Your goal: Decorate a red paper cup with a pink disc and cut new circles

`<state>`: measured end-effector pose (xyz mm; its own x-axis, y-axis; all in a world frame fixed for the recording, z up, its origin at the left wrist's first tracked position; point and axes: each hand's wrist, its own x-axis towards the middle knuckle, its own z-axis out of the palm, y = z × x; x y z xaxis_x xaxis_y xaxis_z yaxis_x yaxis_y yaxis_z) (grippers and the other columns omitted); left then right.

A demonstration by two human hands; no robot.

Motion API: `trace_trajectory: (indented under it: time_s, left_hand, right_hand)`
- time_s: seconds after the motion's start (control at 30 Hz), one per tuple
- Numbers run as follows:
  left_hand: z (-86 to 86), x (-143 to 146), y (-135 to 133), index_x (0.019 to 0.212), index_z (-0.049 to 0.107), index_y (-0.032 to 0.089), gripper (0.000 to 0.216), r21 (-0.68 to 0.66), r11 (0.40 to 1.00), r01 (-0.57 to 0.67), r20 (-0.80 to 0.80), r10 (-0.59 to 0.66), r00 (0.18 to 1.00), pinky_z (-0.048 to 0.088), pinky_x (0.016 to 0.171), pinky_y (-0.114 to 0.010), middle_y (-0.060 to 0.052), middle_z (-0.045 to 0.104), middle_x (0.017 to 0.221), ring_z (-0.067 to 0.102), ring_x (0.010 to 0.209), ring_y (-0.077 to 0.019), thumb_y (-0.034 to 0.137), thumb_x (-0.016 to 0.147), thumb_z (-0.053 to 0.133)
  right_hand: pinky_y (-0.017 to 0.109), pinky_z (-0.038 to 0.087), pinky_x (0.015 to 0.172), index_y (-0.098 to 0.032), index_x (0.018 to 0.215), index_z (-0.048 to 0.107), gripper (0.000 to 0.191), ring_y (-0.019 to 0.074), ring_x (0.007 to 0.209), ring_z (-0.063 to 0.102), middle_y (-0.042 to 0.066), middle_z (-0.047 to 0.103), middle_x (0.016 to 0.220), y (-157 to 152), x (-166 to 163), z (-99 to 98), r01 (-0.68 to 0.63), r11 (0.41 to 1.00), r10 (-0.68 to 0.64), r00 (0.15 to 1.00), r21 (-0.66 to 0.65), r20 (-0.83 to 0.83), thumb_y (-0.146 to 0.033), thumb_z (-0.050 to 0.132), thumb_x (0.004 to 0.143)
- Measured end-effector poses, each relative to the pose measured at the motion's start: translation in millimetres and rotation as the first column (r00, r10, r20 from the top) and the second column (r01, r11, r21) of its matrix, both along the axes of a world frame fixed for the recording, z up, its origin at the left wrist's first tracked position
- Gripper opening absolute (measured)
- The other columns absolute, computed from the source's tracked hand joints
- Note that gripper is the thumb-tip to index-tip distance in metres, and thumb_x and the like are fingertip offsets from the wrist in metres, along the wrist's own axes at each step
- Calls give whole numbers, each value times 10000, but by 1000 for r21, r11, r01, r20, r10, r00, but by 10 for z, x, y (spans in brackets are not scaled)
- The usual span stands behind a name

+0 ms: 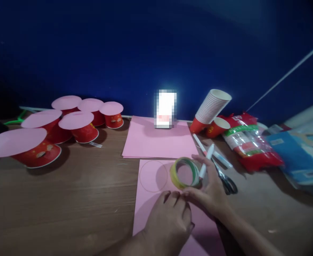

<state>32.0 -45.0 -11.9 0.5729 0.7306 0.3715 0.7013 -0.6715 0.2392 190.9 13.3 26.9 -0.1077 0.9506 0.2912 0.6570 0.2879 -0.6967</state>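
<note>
A pink paper sheet lies on the wooden table in front of me, with a drawn circle on its upper left. A yellow-green tape roll is just above the sheet beside the circle. My right hand holds a white pen with a red tip between its fingers, and its fingertips touch the roll's near edge. My left hand rests on the sheet below the circle with fingers curled down onto the paper.
Several upturned red paper cups topped with pink discs stand at the left. More pink paper lies behind. A stack of cups, a red cup packet, scissors, another pen and blue folders crowd the right.
</note>
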Motion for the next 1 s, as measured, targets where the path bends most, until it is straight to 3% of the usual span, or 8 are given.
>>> trace_trajectory:
  time_s: [0.07, 0.13, 0.27, 0.33, 0.47, 0.67, 0.8, 1.0]
  left_hand:
    - [24, -5, 0, 1005, 622, 143, 311, -35, 999, -4, -22, 3, 1000, 478, 827, -405, -87, 651, 1075, 578, 971, -251, 397, 824, 631]
    - [70, -10, 5, 955, 630, 162, 243, -60, 998, -8, -32, 6, 999, 489, 829, -400, -73, 658, 1076, 584, 984, -249, 359, 813, 648]
    - [175, -28, 22, 948, 633, 158, 138, -15, 999, 50, -40, -51, 998, 516, 790, -399, -88, 669, 1027, 604, 945, -247, 227, 831, 607]
    - [210, -41, 29, 963, 632, 170, 131, -28, 996, 84, -34, -85, 996, 521, 811, -400, -77, 671, 974, 609, 940, -238, 191, 856, 560]
    - [246, -58, 37, 1038, 621, 208, 184, -22, 994, 106, -29, -107, 994, 521, 849, -399, -85, 650, 1060, 599, 1009, -241, 224, 888, 517]
    - [320, -27, 21, 970, 620, 213, 128, -111, 990, 88, -117, -101, 988, 525, 836, -369, -69, 638, 1035, 609, 970, -226, 230, 876, 536]
    - [345, -13, 27, 992, 616, 217, 143, -100, 993, 65, -113, -76, 991, 516, 874, -369, -72, 630, 1090, 596, 1025, -230, 238, 858, 569]
    - [370, -31, -22, 1055, 611, 217, 189, -70, 992, 101, -89, -107, 990, 515, 897, -361, -73, 638, 1109, 601, 1043, -221, 237, 880, 542]
  right_hand:
    - [497, 403, 998, -229, 1271, 428, 697, 319, 1219, 467, 126, 488, 1320, 26, 49, 78, 25, 999, -13, 974, 49, -224, -424, 735, 677]
    - [476, 443, 966, -236, 1255, 397, 500, 285, 1213, 492, 136, 505, 1308, 71, 106, 162, 125, 981, -42, 885, 150, -463, -440, 568, 832]
    - [410, 517, 879, -261, 1188, 379, 318, 213, 1088, 587, 99, 573, 1201, 201, 245, 244, 323, 920, -129, 781, 220, -611, -316, 492, 896]
    - [383, 543, 828, -243, 1149, 403, 281, 204, 1053, 600, 103, 594, 1159, 273, 326, 223, 376, 893, -155, 772, 246, -617, -260, 494, 884]
    - [379, 558, 791, -232, 1114, 411, 189, 193, 991, 619, 103, 612, 1088, 373, 493, 162, 448, 828, -170, 772, 336, -612, -245, 401, 926]
    - [441, 516, 903, -250, 1159, 404, 208, 204, 1015, 616, 98, 600, 1068, 290, 620, 268, 469, 698, -130, 826, 541, -549, -226, 318, 971]
    - [438, 519, 897, -271, 1184, 396, 235, 198, 994, 621, 79, 597, 1062, 218, 608, 313, 392, 690, -53, 865, 608, -499, -210, 327, 968]
    - [412, 543, 819, -255, 1197, 411, 245, 197, 924, 626, 79, 604, 1022, 205, 579, 280, 357, 730, -45, 876, 582, -481, -228, 340, 965]
